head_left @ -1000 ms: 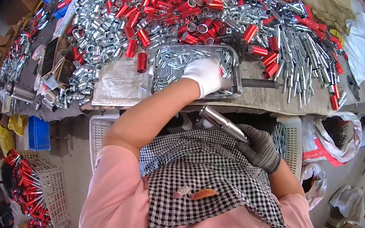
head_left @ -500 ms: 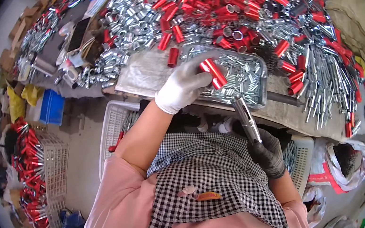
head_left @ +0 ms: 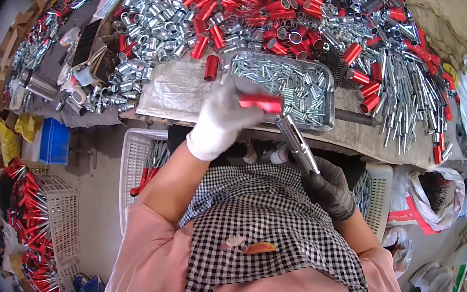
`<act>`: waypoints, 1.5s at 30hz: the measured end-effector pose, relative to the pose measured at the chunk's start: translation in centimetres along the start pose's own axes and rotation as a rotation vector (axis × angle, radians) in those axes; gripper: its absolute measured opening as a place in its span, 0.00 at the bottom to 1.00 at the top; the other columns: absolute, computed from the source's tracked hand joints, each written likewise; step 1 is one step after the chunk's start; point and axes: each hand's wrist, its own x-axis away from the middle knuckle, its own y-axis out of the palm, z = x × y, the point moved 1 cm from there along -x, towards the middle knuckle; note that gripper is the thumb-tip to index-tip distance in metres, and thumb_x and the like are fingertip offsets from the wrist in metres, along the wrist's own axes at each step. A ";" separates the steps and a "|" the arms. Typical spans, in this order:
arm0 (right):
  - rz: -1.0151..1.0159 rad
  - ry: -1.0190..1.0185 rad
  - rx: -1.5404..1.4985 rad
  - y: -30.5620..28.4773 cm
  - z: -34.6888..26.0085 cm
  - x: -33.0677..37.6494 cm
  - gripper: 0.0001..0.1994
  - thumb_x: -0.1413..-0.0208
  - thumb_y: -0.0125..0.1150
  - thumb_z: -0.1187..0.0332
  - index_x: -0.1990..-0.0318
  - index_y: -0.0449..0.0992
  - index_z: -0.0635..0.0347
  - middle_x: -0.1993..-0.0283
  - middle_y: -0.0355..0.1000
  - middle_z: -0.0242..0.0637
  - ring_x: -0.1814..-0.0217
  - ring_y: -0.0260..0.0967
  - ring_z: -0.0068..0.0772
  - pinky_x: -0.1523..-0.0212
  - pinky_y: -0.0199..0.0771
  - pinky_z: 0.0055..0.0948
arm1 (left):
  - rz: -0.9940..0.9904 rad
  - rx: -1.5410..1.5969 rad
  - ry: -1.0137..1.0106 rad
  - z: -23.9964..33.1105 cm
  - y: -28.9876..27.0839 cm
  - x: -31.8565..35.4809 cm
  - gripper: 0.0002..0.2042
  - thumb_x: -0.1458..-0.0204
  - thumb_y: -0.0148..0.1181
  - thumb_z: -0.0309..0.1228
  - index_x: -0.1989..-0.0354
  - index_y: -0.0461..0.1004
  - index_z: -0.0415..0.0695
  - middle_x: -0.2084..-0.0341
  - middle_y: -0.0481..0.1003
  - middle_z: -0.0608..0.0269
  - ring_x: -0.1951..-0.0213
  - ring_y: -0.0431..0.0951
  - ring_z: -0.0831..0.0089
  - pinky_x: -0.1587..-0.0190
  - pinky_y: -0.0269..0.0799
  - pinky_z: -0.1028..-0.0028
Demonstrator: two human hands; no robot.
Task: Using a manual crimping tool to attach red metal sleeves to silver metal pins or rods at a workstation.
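Red sleeve (head_left: 263, 103), gripped by left hand (head_left: 214, 122), has tipped flatter; right hand (head_left: 332, 189) grips silver tube (head_left: 298, 145).

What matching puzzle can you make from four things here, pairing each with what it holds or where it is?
1. Left hand
2. Blue bin
3. Right hand
4. Shallow tray

A. Holds a silver metal tube
B. Contains small silver pins
C. Holds a red tube
D. Far left of both hands

Pairs: 1-C, 2-D, 3-A, 4-B

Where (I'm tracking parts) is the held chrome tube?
In the head view's right half, the right hand holds the chrome tube, its top near the held red sleeve.
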 end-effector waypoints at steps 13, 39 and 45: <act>-0.159 0.114 -0.078 3.8 -0.9 -1.9 0.34 0.46 0.68 0.49 0.42 0.67 0.69 0.76 0.67 0.26 0.80 0.59 0.15 0.80 0.57 0.17 | 0.005 0.767 0.212 -3.0 0.5 3.9 0.28 0.38 0.51 0.25 0.32 0.46 0.46 0.54 0.69 0.51 0.43 0.71 0.56 0.37 0.65 0.49; -0.252 0.172 -0.149 7.2 -0.5 -5.0 0.33 0.43 0.63 0.48 0.39 0.66 0.65 0.79 0.62 0.27 0.80 0.55 0.19 0.77 0.56 0.20 | -0.124 0.753 0.311 -4.8 0.0 3.7 0.28 0.40 0.59 0.36 0.36 0.51 0.49 0.59 0.73 0.45 0.53 0.78 0.56 0.50 0.74 0.61; -0.266 0.109 -0.296 7.7 1.4 -5.8 0.31 0.42 0.62 0.47 0.43 0.65 0.64 0.75 0.65 0.29 0.77 0.60 0.21 0.75 0.59 0.20 | -0.076 0.845 0.186 -3.8 0.9 2.8 0.25 0.38 0.55 0.36 0.35 0.53 0.53 0.64 0.71 0.49 0.61 0.77 0.60 0.57 0.77 0.62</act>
